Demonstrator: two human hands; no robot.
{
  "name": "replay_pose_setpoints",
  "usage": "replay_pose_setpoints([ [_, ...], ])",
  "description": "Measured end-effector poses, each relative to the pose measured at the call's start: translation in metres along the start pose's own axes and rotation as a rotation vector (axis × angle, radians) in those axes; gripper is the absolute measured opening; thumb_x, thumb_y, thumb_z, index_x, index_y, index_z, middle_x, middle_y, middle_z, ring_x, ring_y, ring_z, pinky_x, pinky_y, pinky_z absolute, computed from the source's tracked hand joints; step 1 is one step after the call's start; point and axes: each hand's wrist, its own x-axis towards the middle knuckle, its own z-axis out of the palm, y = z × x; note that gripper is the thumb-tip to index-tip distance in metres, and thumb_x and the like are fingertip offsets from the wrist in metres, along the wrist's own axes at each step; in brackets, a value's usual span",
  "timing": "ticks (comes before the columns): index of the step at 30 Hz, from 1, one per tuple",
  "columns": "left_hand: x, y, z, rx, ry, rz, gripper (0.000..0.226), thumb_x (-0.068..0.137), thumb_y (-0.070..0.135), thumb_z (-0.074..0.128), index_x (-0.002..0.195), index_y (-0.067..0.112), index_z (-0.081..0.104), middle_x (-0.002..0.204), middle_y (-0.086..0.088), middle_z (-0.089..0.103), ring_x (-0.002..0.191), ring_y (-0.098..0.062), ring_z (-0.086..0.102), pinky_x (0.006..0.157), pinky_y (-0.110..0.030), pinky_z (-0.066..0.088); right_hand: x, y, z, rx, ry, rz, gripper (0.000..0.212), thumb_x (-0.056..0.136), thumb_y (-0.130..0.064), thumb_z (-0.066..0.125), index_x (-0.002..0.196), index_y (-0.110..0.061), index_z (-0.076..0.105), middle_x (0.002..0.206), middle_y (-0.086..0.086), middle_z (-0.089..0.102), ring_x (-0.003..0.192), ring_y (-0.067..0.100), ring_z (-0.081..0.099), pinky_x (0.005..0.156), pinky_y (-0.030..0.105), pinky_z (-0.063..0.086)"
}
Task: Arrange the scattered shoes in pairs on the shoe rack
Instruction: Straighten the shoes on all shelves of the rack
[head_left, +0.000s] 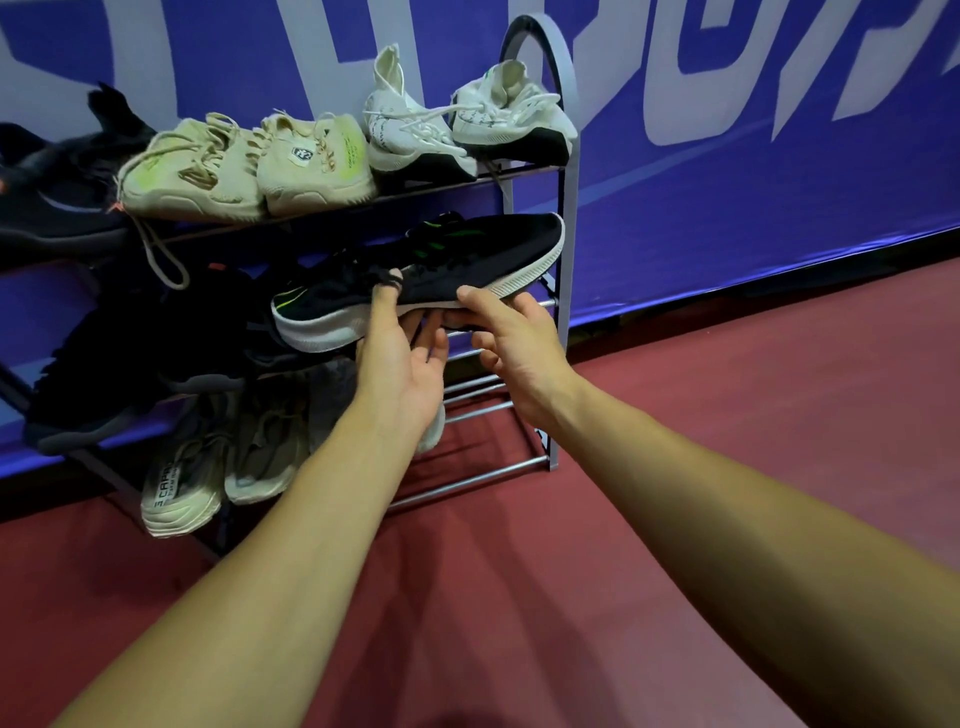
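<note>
A black shoe with green stripes and a white sole (441, 270) hangs level in front of the middle shelf of the grey metal shoe rack (563, 156). My left hand (402, 358) grips it from below, thumb on its side. My right hand (511, 343) touches the sole near the heel, thumb on the edge and fingers curled underneath. On the top shelf sit a beige pair (249, 166) and a white high-top pair (462, 124). Dark shoes (140, 353) fill the middle shelf's left part. A beige-grey pair (223, 457) rests on the bottom shelf.
More black shoes (57, 176) lie at the top shelf's left end. The rack stands against a blue wall with large pale lettering (779, 130). Red floor (727, 441) spreads to the right and in front. The bottom shelf's right bars (478, 473) are bare.
</note>
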Motion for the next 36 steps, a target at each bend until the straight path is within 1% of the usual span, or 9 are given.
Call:
replay_pose_setpoints([
  [3, 0.004, 0.007, 0.006, 0.011, 0.042, 0.026, 0.036, 0.097, 0.036, 0.062, 0.129, 0.021, 0.059, 0.131, -0.004, 0.066, 0.104, -0.019, 0.065, 0.061, -0.02, 0.045, -0.002, -0.001, -0.01, -0.012, -0.023, -0.011, 0.027, 0.085, -0.042, 0.076, 0.097, -0.019, 0.066, 0.1, 0.009, 0.078, 0.05, 0.005, 0.045, 0.052, 0.021, 0.037],
  [6, 0.009, 0.013, 0.012, 0.099, 0.08, 0.07, 0.05, 0.092, 0.029, 0.07, 0.137, 0.014, 0.054, 0.126, -0.007, 0.067, 0.093, -0.019, 0.062, 0.05, -0.02, 0.041, 0.001, -0.003, -0.02, -0.087, 0.133, -0.077, 0.031, 0.086, -0.045, 0.074, 0.09, -0.015, 0.074, 0.076, -0.006, 0.075, 0.05, 0.001, 0.053, 0.052, 0.017, 0.043],
  [9, 0.013, 0.012, 0.017, 0.149, 0.103, 0.097, 0.043, 0.092, 0.027, 0.071, 0.129, 0.009, 0.055, 0.123, -0.012, 0.068, 0.09, -0.021, 0.06, 0.05, -0.02, 0.04, 0.005, -0.001, -0.022, -0.128, 0.257, -0.148, 0.047, 0.08, -0.047, 0.08, 0.112, -0.014, 0.068, 0.098, -0.007, 0.077, 0.091, 0.009, 0.071, 0.088, 0.035, 0.057],
  [12, 0.019, 0.01, 0.017, 0.163, 0.134, 0.101, 0.026, 0.093, 0.029, 0.069, 0.108, 0.017, 0.051, 0.119, -0.011, 0.064, 0.09, -0.021, 0.06, 0.051, -0.02, 0.041, 0.008, -0.003, -0.023, -0.208, 0.304, -0.165, 0.065, 0.075, -0.053, 0.08, 0.126, -0.025, 0.051, 0.098, -0.012, 0.07, 0.104, 0.014, 0.068, 0.098, 0.04, 0.053],
  [17, 0.025, 0.018, 0.01, 0.167, 0.135, 0.061, 0.032, 0.096, 0.038, 0.064, 0.124, 0.024, 0.058, 0.119, -0.002, 0.064, 0.085, -0.015, 0.06, 0.049, -0.02, 0.037, 0.016, -0.009, -0.036, -0.32, 0.334, -0.127, 0.057, 0.077, -0.057, 0.074, 0.117, -0.019, 0.059, 0.101, -0.005, 0.068, 0.098, 0.017, 0.066, 0.091, 0.037, 0.053],
  [26, 0.009, 0.033, 0.027, 0.402, 0.075, -0.032, 0.014, 0.095, 0.033, 0.064, 0.107, 0.026, 0.06, 0.099, 0.001, 0.066, 0.076, -0.01, 0.058, 0.048, -0.02, 0.029, 0.009, -0.051, -0.054, -0.916, -0.006, -0.027, 0.038, 0.08, -0.06, 0.071, 0.078, -0.022, 0.064, 0.079, -0.005, 0.066, 0.074, 0.011, 0.062, 0.063, 0.027, 0.046],
  [30, -0.008, 0.026, 0.029, 0.475, 0.009, -0.042, 0.013, 0.088, 0.023, 0.074, 0.097, 0.024, 0.065, 0.094, -0.001, 0.071, 0.071, -0.011, 0.06, 0.053, -0.021, 0.036, -0.009, -0.063, -0.047, -0.873, 0.001, 0.059, 0.043, 0.082, -0.053, 0.077, 0.072, -0.013, 0.062, 0.068, -0.001, 0.06, 0.063, 0.013, 0.055, 0.057, 0.023, 0.041],
  [34, -0.016, 0.021, 0.02, 0.604, -0.072, -0.006, 0.02, 0.077, 0.0, 0.077, 0.076, 0.015, 0.063, 0.08, -0.007, 0.071, 0.08, -0.024, 0.07, 0.078, -0.037, 0.059, -0.031, -0.052, -0.041, -0.774, 0.007, 0.155, 0.051, 0.075, -0.05, 0.085, 0.065, -0.011, 0.052, 0.061, 0.004, 0.043, 0.05, 0.012, 0.034, 0.051, 0.026, 0.029],
  [36, -0.018, 0.022, 0.013, 0.64, -0.111, 0.027, 0.023, 0.077, 0.001, 0.078, 0.092, 0.015, 0.066, 0.092, -0.005, 0.073, 0.093, -0.025, 0.071, 0.091, -0.04, 0.057, -0.036, -0.05, -0.042, -0.706, 0.008, 0.151, 0.053, 0.072, -0.046, 0.088, 0.059, -0.015, 0.047, 0.056, 0.001, 0.044, 0.048, 0.01, 0.036, 0.05, 0.024, 0.03],
])
